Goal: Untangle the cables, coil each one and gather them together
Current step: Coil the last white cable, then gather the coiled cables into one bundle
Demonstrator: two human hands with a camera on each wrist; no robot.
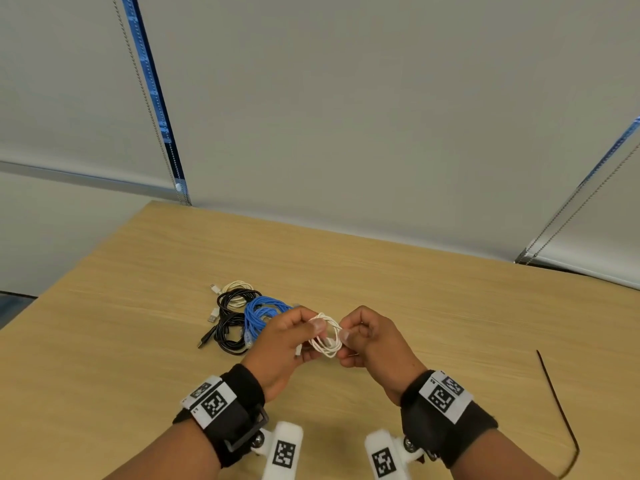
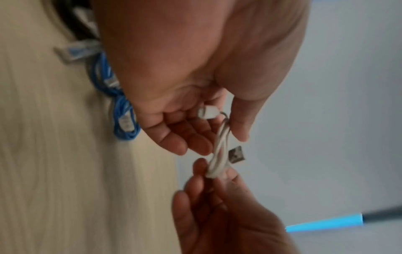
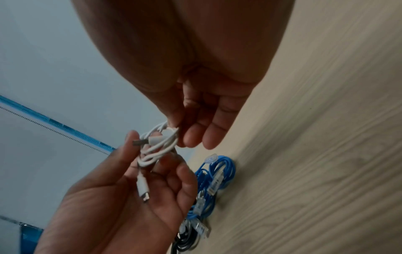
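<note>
A small coil of white cable [image 1: 325, 336] hangs in the air between both hands, above the wooden table [image 1: 450, 306]. My left hand [image 1: 304, 336] pinches its left side and my right hand [image 1: 349, 337] pinches its right side. In the left wrist view the white cable [image 2: 219, 154] shows a metal USB plug beside the loops. In the right wrist view the white cable [image 3: 158, 146] has one plug lying over the left palm. Coiled blue cables [image 1: 263, 318], black cables [image 1: 230, 332] and a cream cable [image 1: 237, 289] lie bunched on the table just left of my hands.
A thin black tie [image 1: 557, 407] lies on the table at the right. Grey roller blinds [image 1: 346, 116] with bead chains hang behind the table's far edge. The blue cables [image 3: 215, 180] lie right under the hands.
</note>
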